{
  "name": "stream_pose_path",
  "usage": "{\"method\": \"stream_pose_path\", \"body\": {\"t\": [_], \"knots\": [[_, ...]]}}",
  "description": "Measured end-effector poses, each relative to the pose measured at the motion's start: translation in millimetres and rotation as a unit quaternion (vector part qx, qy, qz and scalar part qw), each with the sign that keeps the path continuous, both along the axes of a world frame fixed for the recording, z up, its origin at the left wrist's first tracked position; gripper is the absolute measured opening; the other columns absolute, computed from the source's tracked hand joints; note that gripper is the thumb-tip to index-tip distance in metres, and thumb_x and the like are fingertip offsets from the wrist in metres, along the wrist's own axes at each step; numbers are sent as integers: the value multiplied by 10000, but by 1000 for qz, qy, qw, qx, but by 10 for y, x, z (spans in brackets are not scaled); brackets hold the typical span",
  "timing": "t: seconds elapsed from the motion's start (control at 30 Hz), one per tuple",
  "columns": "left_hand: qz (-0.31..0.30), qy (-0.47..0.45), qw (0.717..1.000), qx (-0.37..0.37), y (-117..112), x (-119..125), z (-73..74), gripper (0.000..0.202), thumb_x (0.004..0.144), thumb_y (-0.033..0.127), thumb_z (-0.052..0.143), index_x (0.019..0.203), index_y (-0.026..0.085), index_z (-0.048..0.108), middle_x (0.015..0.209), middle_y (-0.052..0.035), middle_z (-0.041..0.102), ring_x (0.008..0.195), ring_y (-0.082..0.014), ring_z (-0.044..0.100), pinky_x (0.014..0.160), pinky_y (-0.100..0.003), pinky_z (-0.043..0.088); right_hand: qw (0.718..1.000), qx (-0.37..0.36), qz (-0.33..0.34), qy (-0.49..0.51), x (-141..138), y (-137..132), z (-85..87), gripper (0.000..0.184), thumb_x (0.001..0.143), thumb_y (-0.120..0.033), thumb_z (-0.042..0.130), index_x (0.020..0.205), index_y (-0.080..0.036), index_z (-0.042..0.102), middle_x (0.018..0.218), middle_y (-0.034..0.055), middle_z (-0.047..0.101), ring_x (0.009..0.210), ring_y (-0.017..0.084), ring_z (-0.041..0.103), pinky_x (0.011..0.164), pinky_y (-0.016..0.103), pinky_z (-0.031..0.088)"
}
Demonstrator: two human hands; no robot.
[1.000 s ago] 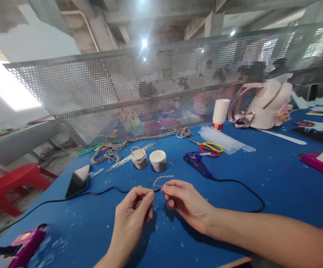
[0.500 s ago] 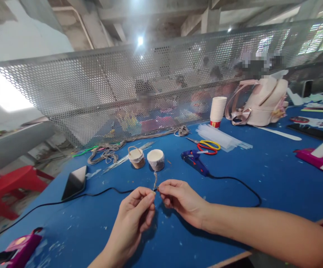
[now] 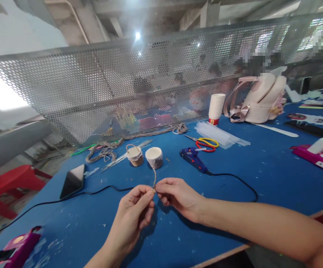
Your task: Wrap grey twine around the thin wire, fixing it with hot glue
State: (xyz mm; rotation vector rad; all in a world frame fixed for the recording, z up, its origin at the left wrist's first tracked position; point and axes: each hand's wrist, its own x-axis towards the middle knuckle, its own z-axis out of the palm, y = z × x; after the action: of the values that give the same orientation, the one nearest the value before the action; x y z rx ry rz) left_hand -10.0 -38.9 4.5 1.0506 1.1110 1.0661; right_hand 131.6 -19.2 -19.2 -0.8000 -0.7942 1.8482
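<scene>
Between my fingertips stands a short twisted cord (image 3: 154, 176), its upper end rising in front of a small paper-cup pot. My left hand (image 3: 136, 212) pinches the cord's lower end between thumb and forefinger. Right beside it, my right hand (image 3: 175, 195) is closed in a pinch at the same spot; the fingers hide how much of the cord it grips. Just beyond my hands sit a white-topped cup with a grey wrapped side (image 3: 154, 158) and a small brown cup with a cord handle (image 3: 135, 155). To the right lies a blue glue gun (image 3: 193, 159).
Scissors (image 3: 207, 143), translucent sheets (image 3: 219, 134), stacked paper cups (image 3: 216, 108) and a pink backpack (image 3: 262, 100) lie farther back. Grey cord (image 3: 102, 153) and thin wires (image 3: 122, 158) lie left, near a phone (image 3: 73, 180). A black cable (image 3: 100, 192) crosses the table. A perforated metal screen (image 3: 94, 93) stands behind.
My right fingertips have moved slightly left, up against my left ones at the cord. The cord's upper end now leans a little left. The view has shifted slightly.
</scene>
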Motion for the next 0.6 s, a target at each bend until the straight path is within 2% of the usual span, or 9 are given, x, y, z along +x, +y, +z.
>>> {"method": "stream_pose_path", "body": {"t": [0.27, 0.6], "knots": [[-4, 16, 1000, 2, 16, 2, -16, 290, 705, 418, 704, 709, 148, 599, 474, 56, 530, 319, -18, 359, 313, -125, 213, 1000, -2, 3, 3, -6, 6, 17, 274, 532, -326, 804, 618, -138, 624, 539, -47, 540, 471, 53, 423, 501, 223, 276], [-28, 15, 999, -9, 6, -4, -16, 339, 754, 463, 644, 654, 158, 538, 406, 71, 469, 287, -22, 334, 293, -128, 175, 1000, 3, 0, -4, -5, 6, 16, 253, 534, -308, 794, 616, -133, 630, 535, -44, 541, 477, 55, 418, 508, 227, 279]]}}
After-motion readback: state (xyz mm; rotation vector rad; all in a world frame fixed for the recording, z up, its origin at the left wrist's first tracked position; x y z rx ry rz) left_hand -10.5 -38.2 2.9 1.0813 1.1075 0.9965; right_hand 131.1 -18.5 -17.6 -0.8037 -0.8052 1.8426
